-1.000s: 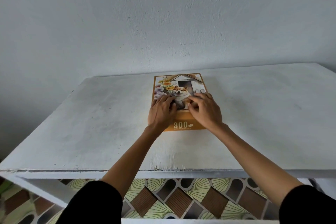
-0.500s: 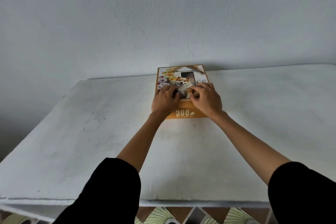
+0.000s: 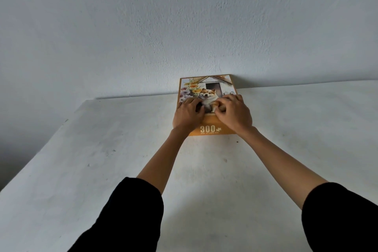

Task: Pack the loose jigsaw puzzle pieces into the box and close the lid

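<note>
Resting flat, fingers loosely together and holding nothing, our left hand [image 3: 189, 115] covers the nine o'clock side of the puzzle box [image 3: 212, 86]. It lies lid-on at our twelve o'clock on the white table [image 3: 102, 170], so its contents are hidden. At the lid's six o'clock we read "300"; the smaller print is illegible. Our right hand [image 3: 235, 115] sits at three o'clock, bent fingertips on the lid, clutching nothing.

Both arms wear black sleeves: the left sleeve [image 3: 131, 217] fills the lower middle of the frame, the right sleeve [image 3: 343, 219] the lower right corner. The cloth is plain, matte and loose, ending in soft rounded cuffs. Past the cuffs all is bare down to the left hand [image 3: 189, 115] and the right hand [image 3: 235, 113].
</note>
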